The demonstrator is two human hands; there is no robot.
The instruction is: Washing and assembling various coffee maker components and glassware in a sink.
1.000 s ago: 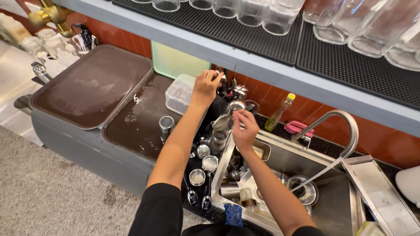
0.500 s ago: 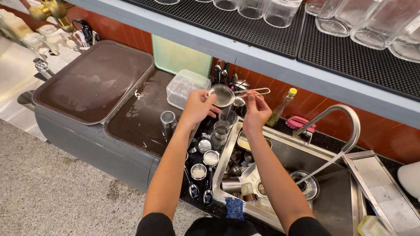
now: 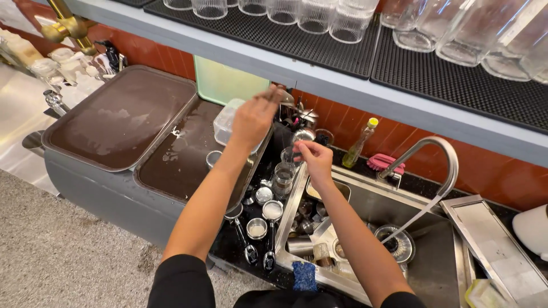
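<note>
Pretty cramped setup here. The left hand (image 3: pixel 253 118) is raised over the back edge of the worktop (image 3: pixel 228 251), fingers closed around something thin and dark that's motion-blurred, so I can't tell what it is. It hovers just above a clear plastic container (image 3: pixel 224 121) sitting at the back of the right-hand brown tray (image 3: pixel 177 162).

The right hand (image 3: pixel 313 159) is lower, at the back left corner of the sink (image 3: pixel 365 199), fingers pinched narrow on the rim of a tall glass (image 3: pixel 283 178); whether it actually grips it or just touches, hard to say.

Between the tray and the sink's left edge there's a dark mat strip packed with small metal cups (image 3: pixel 264 212) and long-handled tools, so basically zero free room there. The sink itself is full of metal bits too, with water running from the curved faucet (image 3: pixel 442 157) into the right half.

Only real open space is the big brown tray (image 3: pixel 120 117) at the worktop's left end, wet but bare. Overhead, the shelf (image 3: pixel 319 74) edge hangs close above the left hand, limiting headroom.
</note>
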